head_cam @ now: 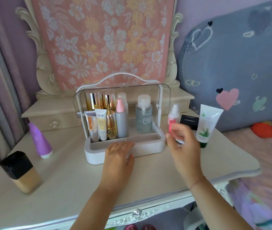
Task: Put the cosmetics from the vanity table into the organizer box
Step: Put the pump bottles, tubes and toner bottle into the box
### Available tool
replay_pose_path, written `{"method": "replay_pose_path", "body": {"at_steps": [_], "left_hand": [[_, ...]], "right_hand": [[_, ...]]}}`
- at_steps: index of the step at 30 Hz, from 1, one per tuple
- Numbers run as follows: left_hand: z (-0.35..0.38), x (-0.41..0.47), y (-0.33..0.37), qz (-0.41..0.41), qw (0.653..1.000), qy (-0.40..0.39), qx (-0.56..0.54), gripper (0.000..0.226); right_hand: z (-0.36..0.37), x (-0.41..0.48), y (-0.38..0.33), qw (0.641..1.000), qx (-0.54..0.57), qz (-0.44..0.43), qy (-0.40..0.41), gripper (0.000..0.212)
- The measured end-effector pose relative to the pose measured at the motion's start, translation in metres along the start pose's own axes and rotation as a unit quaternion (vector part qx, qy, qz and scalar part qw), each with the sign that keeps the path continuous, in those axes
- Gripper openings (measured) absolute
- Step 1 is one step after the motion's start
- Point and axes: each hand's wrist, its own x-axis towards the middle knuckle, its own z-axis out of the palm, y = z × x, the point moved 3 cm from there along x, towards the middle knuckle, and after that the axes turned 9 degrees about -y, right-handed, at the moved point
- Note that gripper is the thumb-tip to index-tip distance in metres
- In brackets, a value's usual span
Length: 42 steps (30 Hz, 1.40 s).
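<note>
The left hand (118, 151) lies flat, fingers spread and holding nothing, on the front rim of the organizer box (150, 147) at the middle of the counter (75, 180). The right hand (181, 138), blurred, is just off the box's right side with its fingers curled around a small pink spray bottle (173, 117). Inside the box stand gold tubes, a BB cream tube (101, 124), a grey pump bottle (121, 122) and a clear cleansing bottle (143, 113). Toward the counter's right edge are a black compact (189, 121) and a green-capped aloe tube (207, 125); near the left edge, a purple bottle (40, 141) and a foundation bottle (22, 172).
</note>
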Motion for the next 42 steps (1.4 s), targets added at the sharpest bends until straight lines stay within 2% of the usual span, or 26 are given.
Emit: {"method": "replay_pose_path", "body": {"at_steps": [3, 5, 6, 8, 9, 11, 13, 16, 18, 22, 25, 30, 34, 42], "left_hand": [[0.001, 0.001, 0.001, -0.007, 1.000, 0.004, 0.005, 0.039], [0.001, 0.002, 0.002, -0.010, 1.000, 0.004, 0.013, 0.039], [0.002, 0.002, 0.002, -0.011, 1.000, 0.004, 0.017, 0.039], [0.002, 0.001, 0.002, -0.013, 1.000, 0.006, 0.021, 0.039], [0.002, 0.001, 0.002, -0.014, 1.000, 0.007, 0.022, 0.039], [0.002, 0.001, 0.003, -0.016, 0.999, 0.009, 0.026, 0.038], [0.001, 0.001, 0.004, -0.014, 0.999, 0.011, 0.032, 0.039], [0.001, 0.001, 0.004, -0.015, 0.999, 0.014, 0.037, 0.040], [0.002, 0.001, 0.004, -0.012, 0.999, 0.017, 0.038, 0.040], [0.003, 0.002, 0.003, -0.008, 0.999, 0.015, 0.036, 0.040], [0.002, 0.001, 0.002, -0.011, 0.999, 0.004, 0.033, 0.041], [0.001, 0.000, 0.002, -0.008, 1.000, -0.005, 0.015, 0.043], [0.001, 0.002, 0.002, -0.002, 1.000, -0.003, 0.007, 0.043], [-0.001, 0.002, 0.001, 0.012, 1.000, 0.010, -0.006, 0.043]], "right_hand": [[-0.047, -0.005, 0.026, 0.984, -0.015, 0.065, 0.165, 0.028], [-0.069, 0.003, 0.043, 0.968, -0.041, 0.115, 0.218, 0.036], [-0.076, 0.010, 0.051, 0.966, -0.051, 0.136, 0.215, 0.042], [-0.083, 0.025, 0.065, 0.972, -0.050, 0.168, 0.159, 0.054], [-0.083, 0.031, 0.071, 0.976, -0.045, 0.179, 0.119, 0.054], [-0.081, 0.039, 0.078, 0.979, -0.049, 0.193, 0.039, 0.037], [-0.079, 0.040, 0.078, 0.977, -0.069, 0.200, 0.003, 0.021], [-0.079, 0.028, 0.062, 0.976, -0.103, 0.190, 0.026, 0.018], [-0.070, 0.011, 0.041, 0.983, -0.080, 0.158, 0.047, 0.016], [-0.015, -0.008, -0.015, 0.996, 0.017, 0.084, -0.026, 0.020], [0.031, 0.015, -0.036, 0.996, 0.018, 0.065, -0.054, 0.021], [0.086, 0.060, -0.028, 0.990, -0.062, 0.101, -0.081, 0.029], [0.116, 0.065, -0.014, 0.964, -0.170, 0.157, -0.134, 0.032], [0.128, 0.071, -0.007, 0.944, -0.218, 0.183, -0.169, 0.021]]}}
